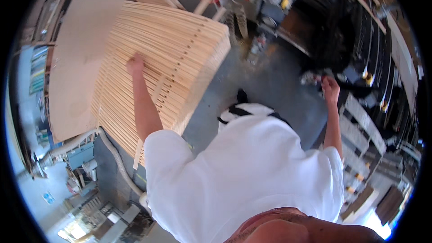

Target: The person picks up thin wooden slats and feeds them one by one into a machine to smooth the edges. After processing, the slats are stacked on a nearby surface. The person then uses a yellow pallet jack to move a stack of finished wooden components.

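A broad stack of pale wooden strips (153,31), with a row of dark holes near one end, lies to my left. Over the middle of these strips is my left hand (136,63); its fingers look curled but are blurred, and I cannot tell whether they grip a strip. A thin, flat wooden slat (158,89) lies across the strips beside my left forearm. My right hand (330,89) is held out to the right, its fingers closed near a small red and whitish item that I cannot make out.
A large flat board (81,58) lies beyond the strips on the left. A pale flexible hose (114,157) runs down to the floor at lower left. Dark machinery (333,27) stands at the far right, with stacked boards (360,121) nearer on the right. Grey floor (279,85) shows between.
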A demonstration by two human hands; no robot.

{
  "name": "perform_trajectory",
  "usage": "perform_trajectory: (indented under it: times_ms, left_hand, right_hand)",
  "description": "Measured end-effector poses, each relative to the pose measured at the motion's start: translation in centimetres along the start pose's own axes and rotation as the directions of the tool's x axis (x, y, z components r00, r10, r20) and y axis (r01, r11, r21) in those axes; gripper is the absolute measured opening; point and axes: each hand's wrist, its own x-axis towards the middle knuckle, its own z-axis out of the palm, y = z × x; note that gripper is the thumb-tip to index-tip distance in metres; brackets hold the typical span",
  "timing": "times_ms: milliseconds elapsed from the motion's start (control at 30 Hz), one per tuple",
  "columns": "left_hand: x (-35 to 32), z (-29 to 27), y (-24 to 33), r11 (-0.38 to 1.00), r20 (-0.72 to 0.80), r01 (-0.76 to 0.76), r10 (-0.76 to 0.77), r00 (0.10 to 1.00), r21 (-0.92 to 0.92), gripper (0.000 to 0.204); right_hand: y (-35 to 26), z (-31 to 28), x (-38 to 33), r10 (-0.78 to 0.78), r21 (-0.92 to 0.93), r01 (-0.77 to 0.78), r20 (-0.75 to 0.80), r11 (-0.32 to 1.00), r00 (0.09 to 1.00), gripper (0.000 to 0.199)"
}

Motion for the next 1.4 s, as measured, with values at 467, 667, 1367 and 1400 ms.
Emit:
perform_trajectory:
  times_ms: [467,667,1367,1400]
  left_hand:
    - [-21.1,10.7,-0.3,0.36,-0.003,-0.849,0.921,0.389,0.386,0.073]
    - [-21.4,7.5,3.0,0.468,0.033,-0.61,0.776,0.63,0.639,0.075]
    - [-21.6,6.0,12.1,0.209,0.01,-0.811,0.967,0.256,0.547,0.065]
    - [-23.8,7.8,14.9,0.162,0.013,-0.92,0.984,0.178,0.356,0.058]
  right_hand:
    - [4.9,-8.6,-18.4,0.055,-0.238,-0.159,-0.391,0.958,0.919,0.035]
    - [10.9,-14.7,-28.6,0.011,-0.26,-0.257,-0.684,0.931,0.729,0.027]
    - [26.4,-22.3,-56.5,-0.003,-0.44,-0.742,-0.861,0.506,0.508,0.028]
    - [24.9,-22.7,-55.6,0.02,-0.442,-0.756,-0.857,0.483,0.514,0.03]
